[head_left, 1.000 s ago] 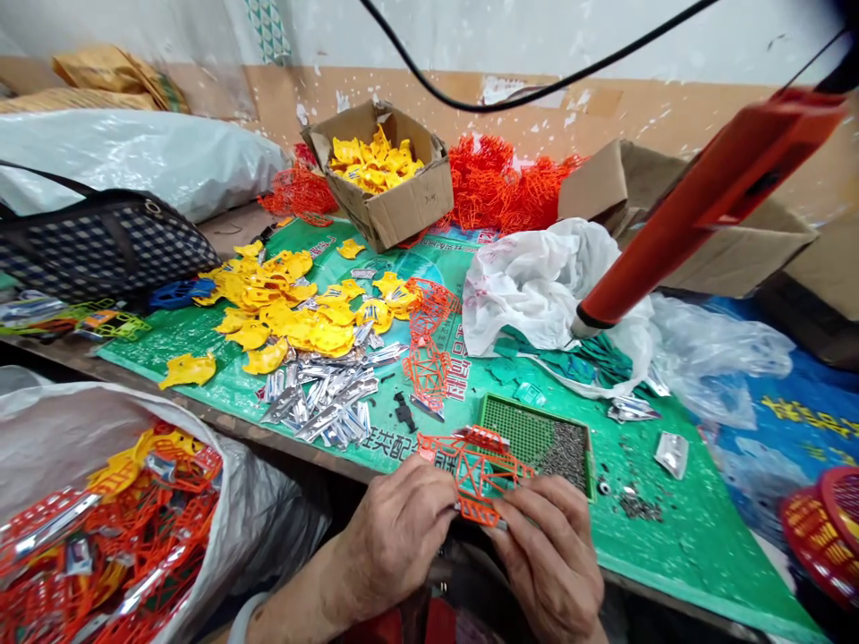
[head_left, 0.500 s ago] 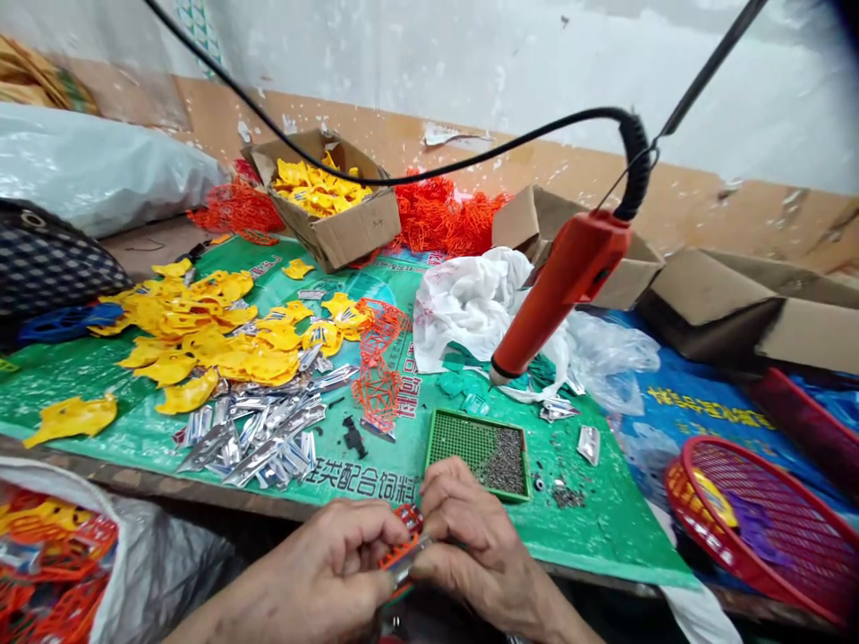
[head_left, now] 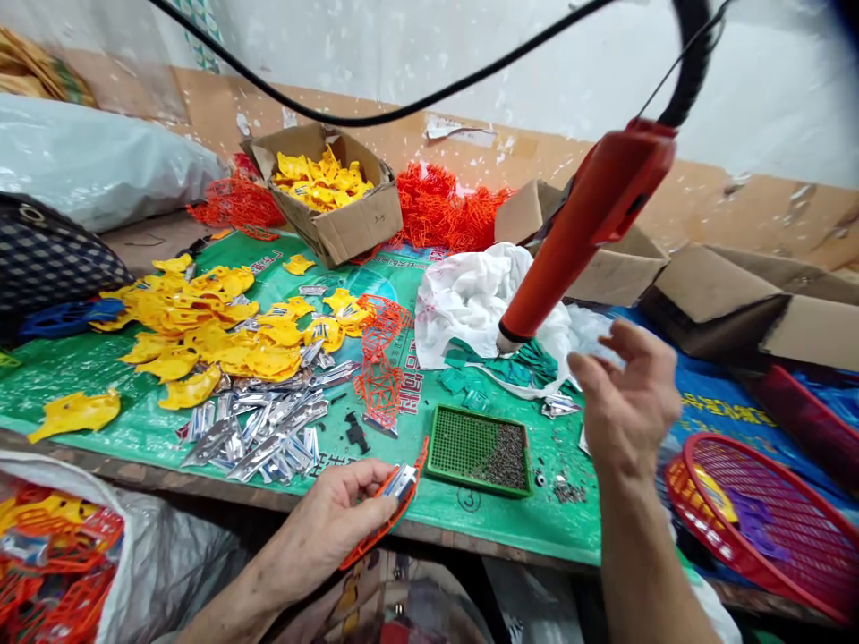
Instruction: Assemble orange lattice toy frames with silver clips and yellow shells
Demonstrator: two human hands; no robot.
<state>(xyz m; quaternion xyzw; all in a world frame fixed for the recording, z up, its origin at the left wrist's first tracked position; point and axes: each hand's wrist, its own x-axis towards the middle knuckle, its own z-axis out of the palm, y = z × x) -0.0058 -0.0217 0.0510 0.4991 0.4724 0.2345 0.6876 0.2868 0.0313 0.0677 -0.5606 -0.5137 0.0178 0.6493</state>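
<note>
My left hand [head_left: 342, 510] pinches an orange plastic part [head_left: 376, 540] at the table's front edge. A shiny silver metal plate [head_left: 401, 481] lies on that part, under my fingers. Raised at the right is my right hand [head_left: 627, 394], its fingers curved and apart with nothing between them. It is nearest to a red electric screwdriver [head_left: 577, 241], which hangs tip down from above; they do not touch. In front of my hands lies a green tray [head_left: 443, 447] with many small screws [head_left: 506, 456] in its right part.
Yellow plastic pieces [head_left: 215, 331] and silver metal plates [head_left: 268, 434] are heaped at the left. A cardboard box [head_left: 359, 224] of yellow pieces stands behind. White cloth [head_left: 463, 304] lies beneath the screwdriver. A red basket [head_left: 704, 528] sits at the right, an open sack [head_left: 127, 546] lower left.
My right hand has let go of the orange part and risen to the right. My left hand keeps the part, now tilted upward. The screwdriver has swung slightly right and nearer.
</note>
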